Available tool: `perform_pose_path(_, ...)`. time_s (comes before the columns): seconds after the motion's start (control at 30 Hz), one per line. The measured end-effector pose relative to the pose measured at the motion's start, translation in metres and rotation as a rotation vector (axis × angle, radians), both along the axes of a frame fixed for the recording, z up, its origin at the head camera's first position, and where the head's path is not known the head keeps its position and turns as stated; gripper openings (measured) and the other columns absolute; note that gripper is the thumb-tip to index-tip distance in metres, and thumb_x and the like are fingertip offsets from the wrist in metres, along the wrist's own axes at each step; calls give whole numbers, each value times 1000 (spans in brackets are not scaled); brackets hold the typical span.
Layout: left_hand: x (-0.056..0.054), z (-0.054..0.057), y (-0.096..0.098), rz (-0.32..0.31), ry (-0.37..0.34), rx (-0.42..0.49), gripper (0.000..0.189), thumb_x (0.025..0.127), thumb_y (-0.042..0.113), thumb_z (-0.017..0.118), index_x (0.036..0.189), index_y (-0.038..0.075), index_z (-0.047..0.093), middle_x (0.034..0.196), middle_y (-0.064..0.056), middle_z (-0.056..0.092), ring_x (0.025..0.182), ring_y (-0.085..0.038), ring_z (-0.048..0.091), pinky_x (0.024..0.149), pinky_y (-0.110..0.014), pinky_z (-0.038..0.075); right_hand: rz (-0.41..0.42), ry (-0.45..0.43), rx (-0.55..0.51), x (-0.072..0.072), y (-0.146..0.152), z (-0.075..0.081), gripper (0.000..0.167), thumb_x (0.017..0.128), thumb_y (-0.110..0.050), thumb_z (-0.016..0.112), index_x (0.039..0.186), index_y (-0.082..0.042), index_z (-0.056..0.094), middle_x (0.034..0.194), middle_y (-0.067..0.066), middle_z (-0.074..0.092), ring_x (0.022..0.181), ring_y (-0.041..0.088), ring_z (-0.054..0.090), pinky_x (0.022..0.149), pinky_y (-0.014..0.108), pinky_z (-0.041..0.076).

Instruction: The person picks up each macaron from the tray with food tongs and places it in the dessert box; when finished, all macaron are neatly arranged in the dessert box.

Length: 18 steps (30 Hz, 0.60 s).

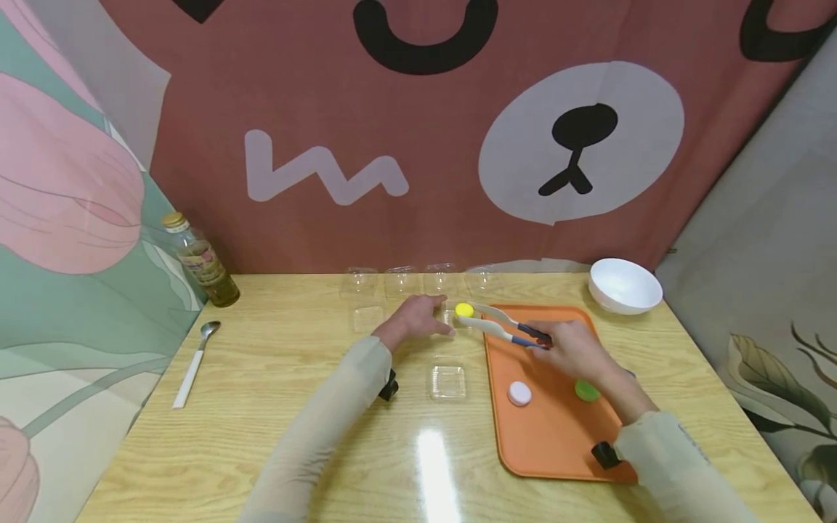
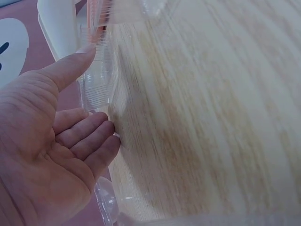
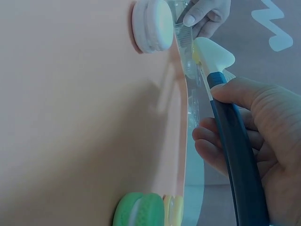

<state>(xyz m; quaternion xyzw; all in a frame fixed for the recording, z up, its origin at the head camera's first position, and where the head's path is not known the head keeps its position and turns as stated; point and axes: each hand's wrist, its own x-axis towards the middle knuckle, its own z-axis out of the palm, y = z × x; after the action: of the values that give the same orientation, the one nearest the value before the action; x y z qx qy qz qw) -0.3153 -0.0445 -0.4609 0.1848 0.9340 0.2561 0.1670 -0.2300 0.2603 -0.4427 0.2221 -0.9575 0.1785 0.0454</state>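
My right hand (image 1: 578, 349) grips tongs (image 3: 230, 136) with blue handles and pale tips. Between the tips is a yellow macaron (image 1: 464, 310), over a clear plastic box (image 1: 449, 317) just beyond the orange tray's left edge. My left hand (image 1: 418, 317) is at this box's left side, thumb and fingers spread apart; in the left wrist view the thumb tip overlaps its ridged wall (image 2: 97, 89). On the orange tray (image 1: 556, 443) lie a pale pink macaron (image 1: 519, 393) and a green macaron (image 1: 587, 390). The right wrist view shows a pale yellow macaron (image 3: 175, 209) behind the green one.
Several clear boxes (image 1: 402, 280) line the back; others stand nearer, one box (image 1: 447, 382) in front of my left hand. A white bowl (image 1: 624, 287) sits at back right. On the left are an oil bottle (image 1: 205, 265) and a white-handled spoon (image 1: 196, 363).
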Motion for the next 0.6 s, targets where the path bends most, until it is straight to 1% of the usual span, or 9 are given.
perform_pose_path(0.1,1,0,1,6,6,-1,88,86,44,80,159,17,36,144,-10,60,127,-25,59,113,-42,47,-10,-18,-7,1,0,-1,42,85,-15,81,125,-7,72,81,-2,73,62,7,52,57,23,42)
perform_pose_path(0.2,2,1,1,11,4,0,88,87,43,79,158,16,36,145,-10,60,127,-25,59,112,-42,47,-15,-35,-6,1,-1,-1,43,86,-16,80,126,-7,71,83,-1,73,62,7,52,56,23,42)
perform_pose_path(0.33,2,1,2,13,-1,-4,88,87,42,79,159,16,36,146,-10,59,129,-26,58,112,-43,47,-24,-54,2,1,0,0,43,87,-17,79,128,-7,70,76,-4,69,61,8,49,56,24,40)
perform_pose_path(0.47,3,1,3,13,2,-12,88,87,43,79,159,16,36,145,-10,60,126,-24,59,112,-42,47,-24,-57,10,2,-1,0,42,87,-18,78,127,-6,70,75,-5,67,61,8,50,56,24,40)
perform_pose_path(0.6,3,1,4,10,8,-12,88,87,43,79,158,15,36,145,-10,60,123,-24,60,111,-42,47,-26,-70,8,3,-2,1,42,88,-20,77,127,-5,70,79,-4,69,62,8,51,54,23,40)
